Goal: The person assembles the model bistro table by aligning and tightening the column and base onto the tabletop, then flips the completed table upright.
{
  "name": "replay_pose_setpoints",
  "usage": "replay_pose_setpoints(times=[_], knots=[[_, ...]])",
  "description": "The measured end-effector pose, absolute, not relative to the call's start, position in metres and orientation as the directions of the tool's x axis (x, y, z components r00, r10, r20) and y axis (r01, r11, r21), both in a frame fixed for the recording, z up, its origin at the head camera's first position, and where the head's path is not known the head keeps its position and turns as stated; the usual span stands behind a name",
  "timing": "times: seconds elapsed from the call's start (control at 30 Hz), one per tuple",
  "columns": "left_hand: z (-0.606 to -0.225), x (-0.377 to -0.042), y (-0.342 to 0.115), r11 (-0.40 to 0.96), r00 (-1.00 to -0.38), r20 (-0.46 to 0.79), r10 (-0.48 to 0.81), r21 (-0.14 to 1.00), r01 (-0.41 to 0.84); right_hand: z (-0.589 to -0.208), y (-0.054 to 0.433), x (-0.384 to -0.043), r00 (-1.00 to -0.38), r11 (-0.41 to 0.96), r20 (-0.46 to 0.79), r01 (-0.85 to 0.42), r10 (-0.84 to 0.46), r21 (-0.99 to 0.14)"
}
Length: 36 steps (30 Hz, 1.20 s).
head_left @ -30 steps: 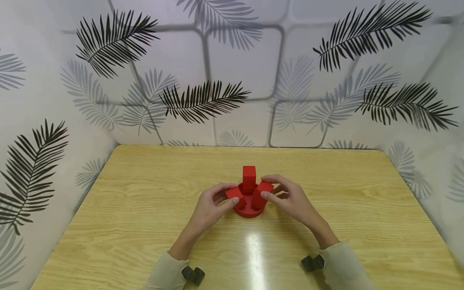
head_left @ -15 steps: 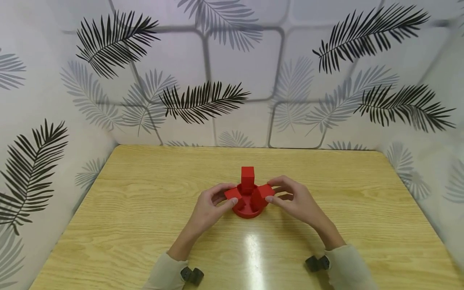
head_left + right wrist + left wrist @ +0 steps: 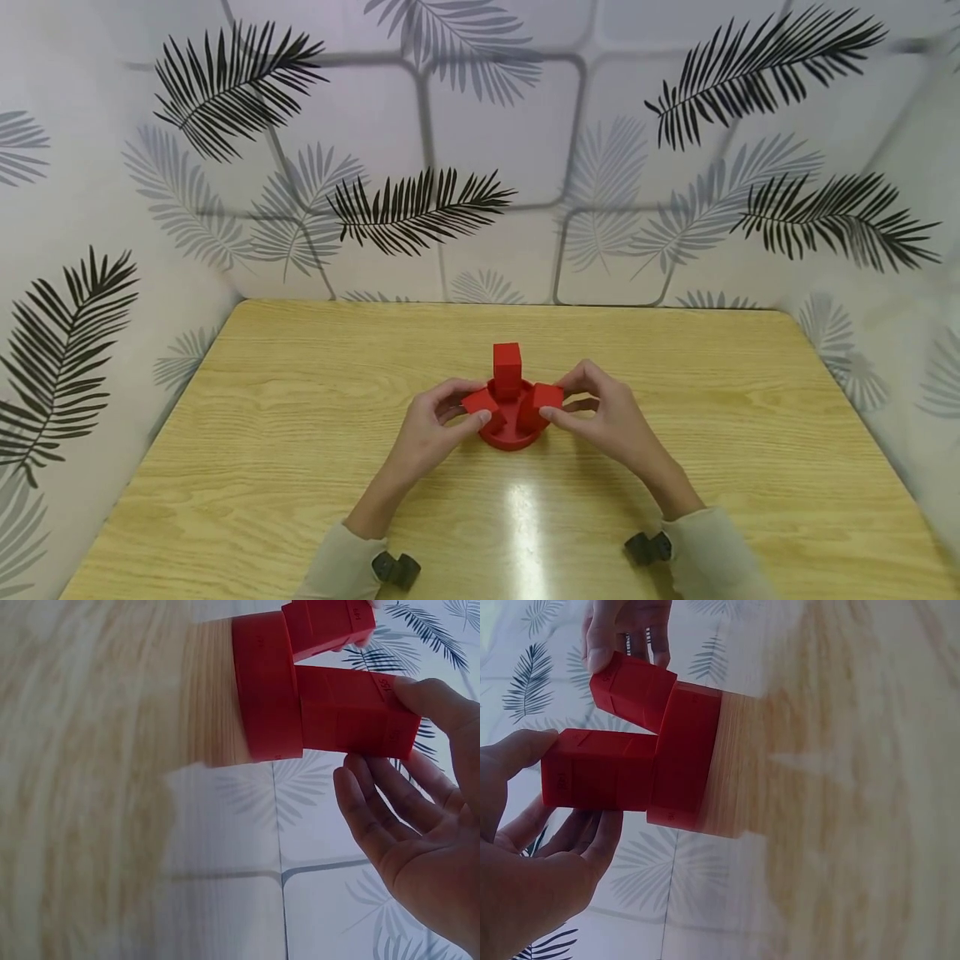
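Note:
A round, shallow red base (image 3: 510, 443) sits on the table with three red rectangular blocks in it. My left hand (image 3: 426, 429) pinches the left block (image 3: 480, 402) between thumb and fingers near its top. On the other side, the thumb and fingers of my right hand (image 3: 615, 421) grip the right block (image 3: 548, 397), which leans outward. Untouched at the back, the third block (image 3: 507, 367) stands upright. Small raised marks show on the blocks in both wrist views; the right wrist view has one on the gripped block (image 3: 352, 712) near my thumb.
The wood-grain table (image 3: 315, 358) extends to both sides of the base. Behind it rises a pale wall covering (image 3: 495, 133) with a leaf pattern. Black camera mounts (image 3: 396, 570) sit at both wrists.
The right block now leans outward more than a second ago. My right hand shifted right with it, then came slightly back left. My left hand has barely moved on the left block.

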<state>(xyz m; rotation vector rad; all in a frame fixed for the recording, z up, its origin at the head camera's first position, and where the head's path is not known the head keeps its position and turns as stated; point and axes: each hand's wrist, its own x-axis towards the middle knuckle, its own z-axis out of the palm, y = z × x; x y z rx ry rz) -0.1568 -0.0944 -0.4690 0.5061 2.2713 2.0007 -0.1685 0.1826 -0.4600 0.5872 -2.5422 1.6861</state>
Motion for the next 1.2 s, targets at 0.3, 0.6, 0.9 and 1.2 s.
replay_pose_setpoints(times=[0.3, 0.6, 0.9, 1.2], knots=[[-0.467, -0.155, -0.094, 0.095, -0.949, 0.143, 0.281, 0.980, 0.175, -0.464, 0.179, -0.168, -0.910, 0.359, 0.250, -0.366, -0.331, -0.858], [-0.468, -0.157, -0.094, 0.081, -0.945, 0.155, 0.287, 0.979, 0.186, -0.464, 0.190, -0.170, -0.849, 0.281, 0.199, -0.370, -0.490, -0.885], [-0.469, -0.157, -0.095, 0.076, -0.944, 0.160, 0.289, 0.979, 0.189, -0.467, 0.191, -0.174, -0.846, 0.271, 0.193, -0.362, -0.497, -0.892], [-0.469, -0.158, -0.097, 0.072, -0.937, 0.171, 0.305, 0.977, 0.201, -0.469, 0.189, -0.175, -0.843, 0.269, 0.217, -0.385, -0.492, -0.883]])
